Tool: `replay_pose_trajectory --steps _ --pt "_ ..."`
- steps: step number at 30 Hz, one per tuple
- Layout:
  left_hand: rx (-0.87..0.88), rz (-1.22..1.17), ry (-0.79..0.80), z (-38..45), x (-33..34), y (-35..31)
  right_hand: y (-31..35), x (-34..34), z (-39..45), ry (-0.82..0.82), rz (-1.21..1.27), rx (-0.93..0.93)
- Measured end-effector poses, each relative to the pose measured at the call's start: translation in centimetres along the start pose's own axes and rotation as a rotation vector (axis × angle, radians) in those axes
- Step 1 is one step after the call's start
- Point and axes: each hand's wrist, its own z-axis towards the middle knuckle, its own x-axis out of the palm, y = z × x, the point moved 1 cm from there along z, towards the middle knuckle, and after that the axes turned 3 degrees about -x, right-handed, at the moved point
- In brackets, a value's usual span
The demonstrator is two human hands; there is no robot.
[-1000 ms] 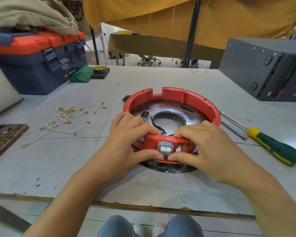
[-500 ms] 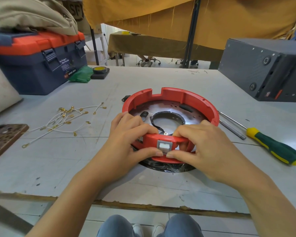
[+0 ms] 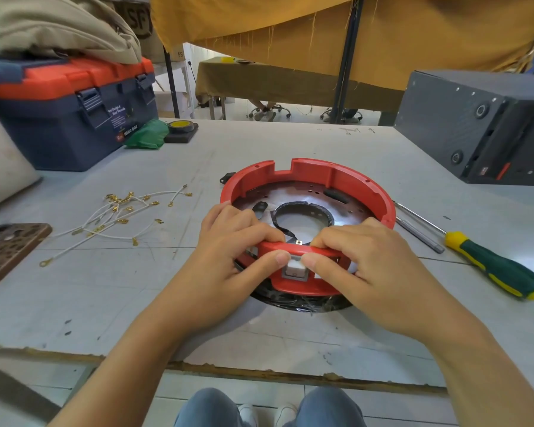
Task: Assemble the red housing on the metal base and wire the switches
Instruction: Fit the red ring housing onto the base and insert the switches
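Pinching the near rim of the red housing (image 3: 309, 180), left hand (image 3: 228, 254) and right hand (image 3: 361, 260) thumb-press the small, likely snap-fit switch (image 3: 295, 269); the stiff plastic rim is best gripped beside it.

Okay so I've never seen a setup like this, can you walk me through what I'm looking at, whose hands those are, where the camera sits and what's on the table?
There is no machine here: a person works with bare hands, filmed by a camera worn on their head, looking forward and down. The left hand and right hand both grip the near rim of a red housing, a ring sitting on a round metal base. The thumbs press at a small white switch set in the ring's near wall. On the grey table lie loose white wires to the left, a green and yellow screwdriver to the right, a blue and orange toolbox far left and a dark grey box far right.
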Motion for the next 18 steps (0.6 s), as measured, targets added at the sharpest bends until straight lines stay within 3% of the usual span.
replay_pose_trajectory --steps 18 --pt "-0.032 -0.008 0.007 -0.18 -0.17 -0.44 0.16 -0.12 -0.04 0.015 -0.006 0.022"
